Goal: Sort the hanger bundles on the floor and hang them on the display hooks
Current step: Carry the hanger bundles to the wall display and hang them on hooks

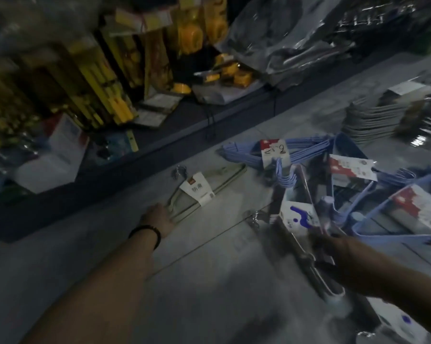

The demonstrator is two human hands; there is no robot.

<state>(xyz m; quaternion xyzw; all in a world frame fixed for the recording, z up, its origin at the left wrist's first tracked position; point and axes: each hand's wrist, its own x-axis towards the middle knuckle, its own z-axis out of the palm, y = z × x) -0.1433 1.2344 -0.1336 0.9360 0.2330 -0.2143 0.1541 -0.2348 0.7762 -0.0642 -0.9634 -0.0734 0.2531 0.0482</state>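
Yellow packs (192, 33) hung and lay along the dark shelf (234, 108), all blurred. White box (58, 155) leaned at its left end. Clear plastic bags (284, 40) sat piled at the right.

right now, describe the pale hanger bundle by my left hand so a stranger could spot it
On the floor, beside the dark shelf base, a pale bundle lies apart, left of the blue pile, one end at the left hand. Unlike that pile's red-and-white tags, its tag is mostly white and its frame greyish-beige.
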